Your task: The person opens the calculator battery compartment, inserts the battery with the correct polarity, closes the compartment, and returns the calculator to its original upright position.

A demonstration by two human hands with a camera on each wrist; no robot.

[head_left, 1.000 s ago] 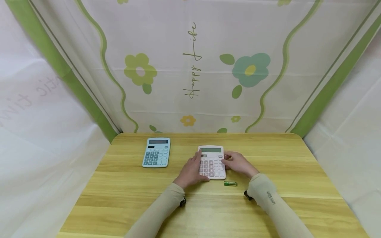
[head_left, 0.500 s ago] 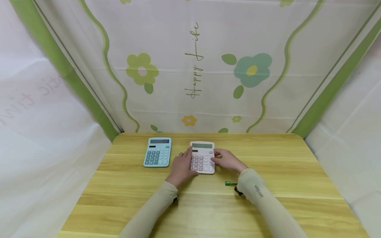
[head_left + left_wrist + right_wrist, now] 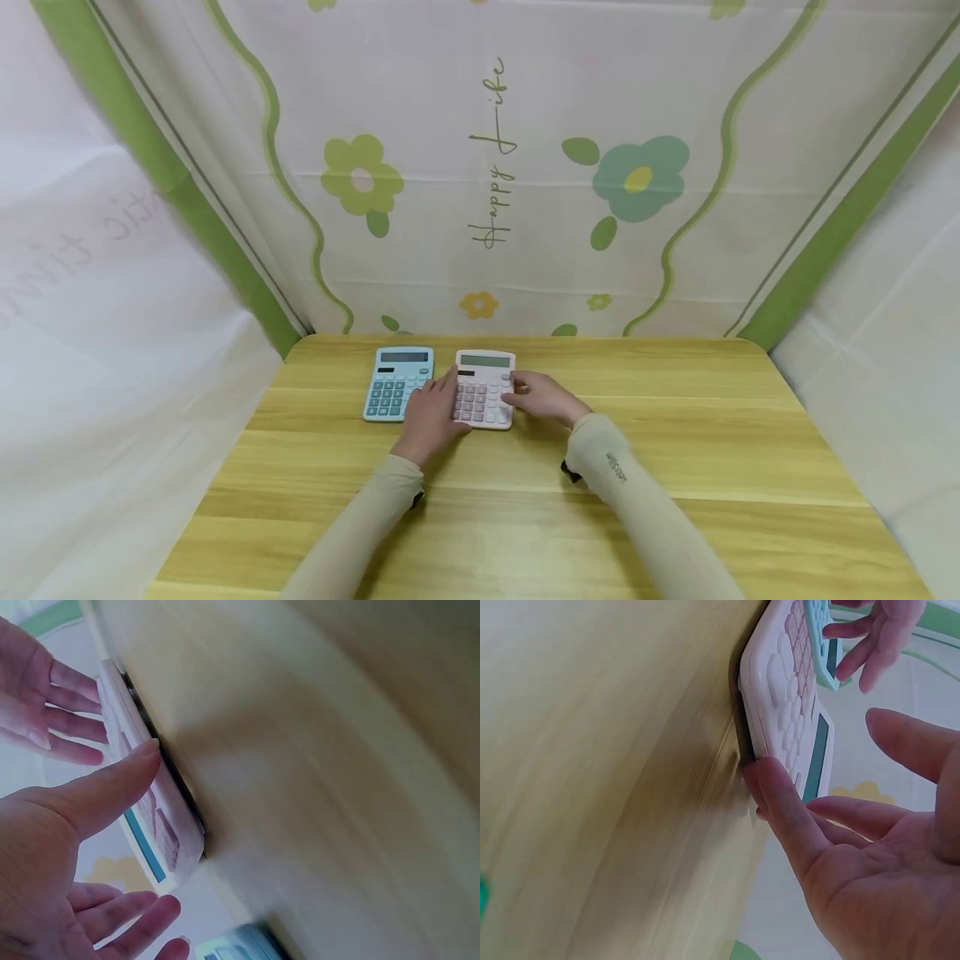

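A pink calculator lies face up, its display toward the back of the table. My left hand lies along its left side; in the left wrist view the thumb touches the edge while the other fingers spread apart. My right hand is at the right side, fingertips against the lower edge, its thumb lifted away in the right wrist view. Close by on the left is a light blue calculator, partly covered by my left hand in the head view.
The wooden table ends at a white flowered curtain behind, with more cloth on both sides. A small green thing shows at the edge of the right wrist view. Black bands show at the sleeves.
Both hands have moved the pink calculator left and a little farther back, close to the blue one. The green battery seen earlier in the head view is now hidden near my right sleeve.
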